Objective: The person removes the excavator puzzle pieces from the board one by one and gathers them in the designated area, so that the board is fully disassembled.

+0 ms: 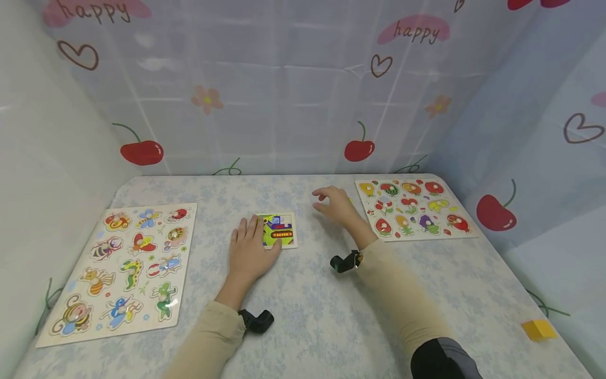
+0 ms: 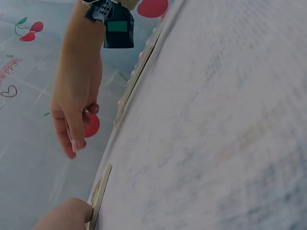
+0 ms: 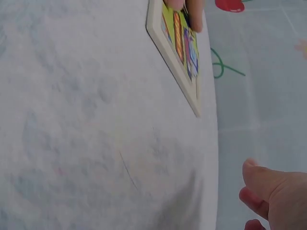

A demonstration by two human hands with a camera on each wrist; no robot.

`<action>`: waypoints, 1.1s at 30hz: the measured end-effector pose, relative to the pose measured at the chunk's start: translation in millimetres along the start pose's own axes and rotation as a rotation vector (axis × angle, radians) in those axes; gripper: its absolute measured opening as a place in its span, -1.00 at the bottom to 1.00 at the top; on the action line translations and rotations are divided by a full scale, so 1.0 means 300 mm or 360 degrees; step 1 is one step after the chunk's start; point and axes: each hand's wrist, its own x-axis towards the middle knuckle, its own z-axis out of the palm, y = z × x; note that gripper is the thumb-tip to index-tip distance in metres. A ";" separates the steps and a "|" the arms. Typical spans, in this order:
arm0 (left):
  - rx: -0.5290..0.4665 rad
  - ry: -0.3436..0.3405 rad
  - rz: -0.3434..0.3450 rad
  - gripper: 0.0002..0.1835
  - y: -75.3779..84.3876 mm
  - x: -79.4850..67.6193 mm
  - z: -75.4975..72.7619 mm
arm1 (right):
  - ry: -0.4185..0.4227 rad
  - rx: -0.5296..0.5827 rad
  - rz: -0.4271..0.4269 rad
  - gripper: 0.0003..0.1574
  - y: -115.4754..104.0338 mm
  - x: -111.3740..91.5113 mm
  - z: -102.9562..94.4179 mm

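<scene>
A small square puzzle (image 1: pixel 282 229) with a colourful tracked-vehicle picture and a pale frame lies flat in the middle of the table. My left hand (image 1: pixel 248 251) rests over its left side, fingers extended, the thumb at the near edge. The right wrist view shows fingertips on top of the puzzle (image 3: pixel 180 40). To the right, my right hand (image 1: pixel 337 206) hovers above the table with loosely bent fingers, apart from the puzzle. Nothing shows between its fingers in the left wrist view. A small yellow-green bit (image 1: pixel 351 200) peeks out behind that hand, mostly hidden.
A large insect puzzle board (image 1: pixel 184 263) lies at the left. Another board (image 1: pixel 416 237), with fruit and vegetable pictures, lies at the back right. A yellow block (image 1: pixel 538 330) sits near the right table edge. Printed curtains (image 1: pixel 293 126) stand behind the table.
</scene>
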 end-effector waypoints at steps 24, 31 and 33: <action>0.0047 0.0015 0.0021 -0.05 -0.004 -0.005 0.009 | -0.0302 -0.0166 -0.0259 -0.55 -0.189 0.021 0.202; 0.0069 0.0019 0.0019 -0.05 -0.006 -0.004 0.012 | -0.0313 -0.0208 -0.0255 -0.55 -0.196 0.027 0.212; 0.0071 0.0020 0.0021 -0.05 -0.006 -0.003 0.013 | -0.0308 -0.0198 -0.0252 -0.55 -0.197 0.027 0.213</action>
